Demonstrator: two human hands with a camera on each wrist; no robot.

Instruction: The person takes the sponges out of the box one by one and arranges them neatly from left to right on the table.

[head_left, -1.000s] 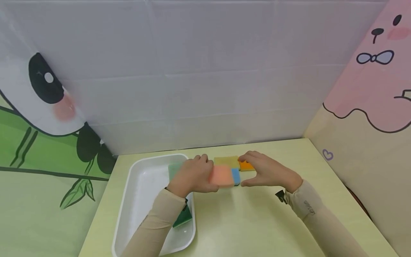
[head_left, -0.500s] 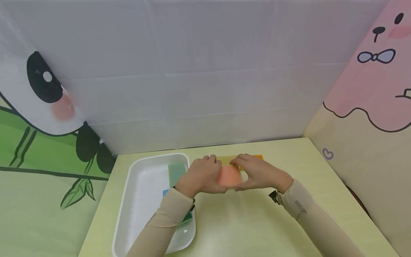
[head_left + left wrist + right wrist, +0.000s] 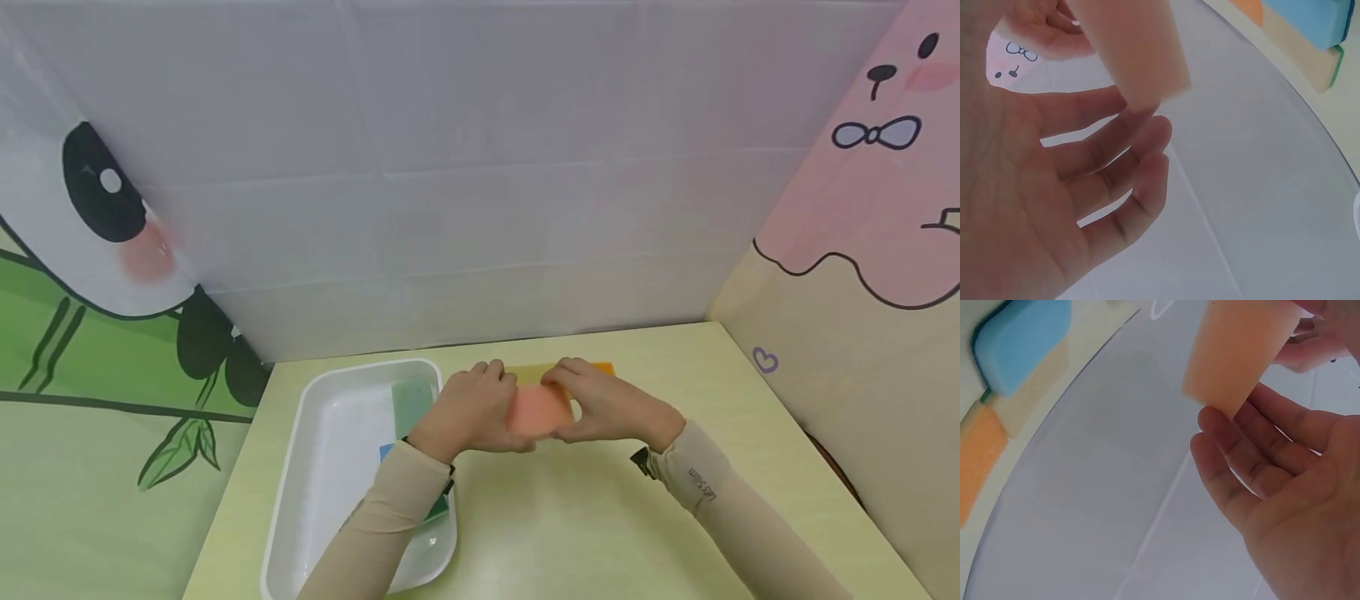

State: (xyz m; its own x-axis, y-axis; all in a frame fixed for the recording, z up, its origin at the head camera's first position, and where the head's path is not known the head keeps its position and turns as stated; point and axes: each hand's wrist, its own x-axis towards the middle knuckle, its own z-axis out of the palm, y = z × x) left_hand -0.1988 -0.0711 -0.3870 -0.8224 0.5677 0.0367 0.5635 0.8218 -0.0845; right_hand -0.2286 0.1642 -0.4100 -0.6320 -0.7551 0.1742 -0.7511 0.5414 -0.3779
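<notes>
Your right hand has closed in over the last second: it was apart from the peach sponge, and now its thumb and fingers pinch that sponge's right end. Your left hand has gone on gripping the other end, thumb on the near side and fingers on the far side. So the hold has passed from one hand to two, and the sponge looks steadier for it, though how hard you squeeze I cannot tell.

The peach sponge is held up off the desk, to the right of the tray, and has shifted slightly rightward. From the head it now hides the blue sponge that showed beside it; the right wrist view shows that one on the desk, against the yellow sponge. The orange sponge lies just to the right of the yellow one.

With your left forearm further right, more of the green sponge in the tray is uncovered.
</notes>
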